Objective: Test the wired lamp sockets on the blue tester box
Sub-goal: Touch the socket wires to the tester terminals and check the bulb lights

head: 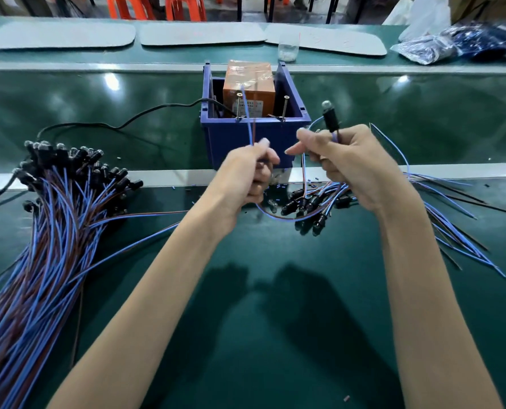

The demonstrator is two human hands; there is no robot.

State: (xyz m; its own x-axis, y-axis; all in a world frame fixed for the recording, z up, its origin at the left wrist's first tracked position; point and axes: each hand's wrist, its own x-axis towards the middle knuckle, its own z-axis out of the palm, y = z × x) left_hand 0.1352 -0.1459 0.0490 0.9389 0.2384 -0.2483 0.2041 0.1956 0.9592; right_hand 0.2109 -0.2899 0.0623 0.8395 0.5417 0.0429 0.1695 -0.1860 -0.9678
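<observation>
Atop the right hand point(355, 166), a lamp socket point(330, 118) rises from curled fingers point(349, 137).

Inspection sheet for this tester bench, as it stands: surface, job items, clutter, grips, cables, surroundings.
surface: green bench mat, glossy, with the arms' shadows on it.
job's things: blue tester box with an orange block inside and two upright screws at its front rim; big bundle of wired lamp sockets on the left, smaller pile below the right hand.
clutter: wire scraps by the box; clear cup and plastic bags on the far side.
grips: left hand pinches the blue and brown wire ends, raised at the box; right hand holds one lamp socket upright.
cables: black cord runs left from the box.
surroundings: grey mats, orange stools behind.
</observation>
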